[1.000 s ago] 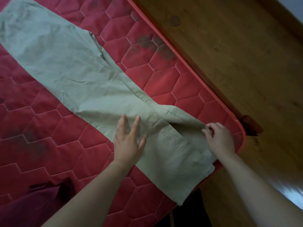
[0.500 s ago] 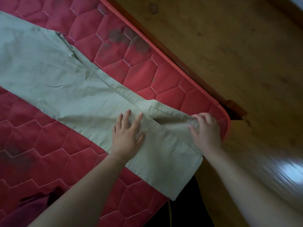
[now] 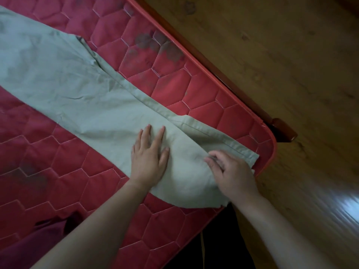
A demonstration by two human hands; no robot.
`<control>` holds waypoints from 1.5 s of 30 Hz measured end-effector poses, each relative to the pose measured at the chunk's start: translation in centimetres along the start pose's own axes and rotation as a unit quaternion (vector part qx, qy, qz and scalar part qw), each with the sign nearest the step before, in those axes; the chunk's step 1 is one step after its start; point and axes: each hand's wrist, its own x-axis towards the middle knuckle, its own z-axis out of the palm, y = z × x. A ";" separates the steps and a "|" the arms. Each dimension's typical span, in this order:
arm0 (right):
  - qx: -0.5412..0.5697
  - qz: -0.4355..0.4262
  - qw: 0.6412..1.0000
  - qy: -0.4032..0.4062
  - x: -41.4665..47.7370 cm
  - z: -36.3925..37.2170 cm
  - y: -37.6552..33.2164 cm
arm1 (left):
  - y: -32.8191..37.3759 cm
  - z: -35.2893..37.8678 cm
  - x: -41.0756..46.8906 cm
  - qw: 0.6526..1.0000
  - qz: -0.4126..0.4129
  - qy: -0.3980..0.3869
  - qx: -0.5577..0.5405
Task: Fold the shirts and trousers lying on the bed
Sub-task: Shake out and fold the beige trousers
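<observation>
A: What are the person's hands doing?

B: The left hand (image 3: 149, 158) lies flat on the pale green trousers (image 3: 77, 90), fingers straight and slightly spread, pressing the leg down. The right hand (image 3: 233, 175) sits near the hem with its fingers bent. It is blurred and covers the cloth, so it is unclear whether it pinches the fabric or only presses it.

A: And the trousers?

B: They run diagonally across the red quilted mattress (image 3: 48, 162), with the hems at its near corner, just beside the edge. The waist end is cut off at the left. The hem of the top leg is mostly hidden under the right hand.

A: Anything else unclear?

B: A dark red garment (image 3: 29, 241) at the lower left is only partly in view, so its kind cannot be told. Beyond the mattress are a wooden bedpost (image 3: 283, 131) and the wooden floor (image 3: 291, 55).

A: What has changed?

B: Half a second ago the right hand was at the far edge of the hem. It has come nearer the left hand, and the cloth between them now bulges. The left hand has stayed in place.
</observation>
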 end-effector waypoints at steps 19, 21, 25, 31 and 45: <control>0.004 0.085 0.987 -0.134 11.1 5.5 4.3 | 1.1 4.1 0.1 0.891 -0.380 0.106 -0.226; -0.012 0.092 0.989 -0.114 10.1 5.5 4.3 | 1.8 4.3 0.5 0.881 -0.371 0.098 -0.276; -0.025 0.096 0.989 -0.112 7.6 5.1 3.6 | 3.2 4.1 0.1 0.866 -0.334 0.117 -0.353; -0.042 0.061 0.986 -0.148 6.2 3.8 1.1 | 1.5 2.1 -5.8 0.889 -0.273 0.200 -0.310; -0.100 -0.004 0.976 -0.191 11.2 14.8 -6.4 | -8.5 2.5 -4.9 0.845 -0.424 0.151 -0.289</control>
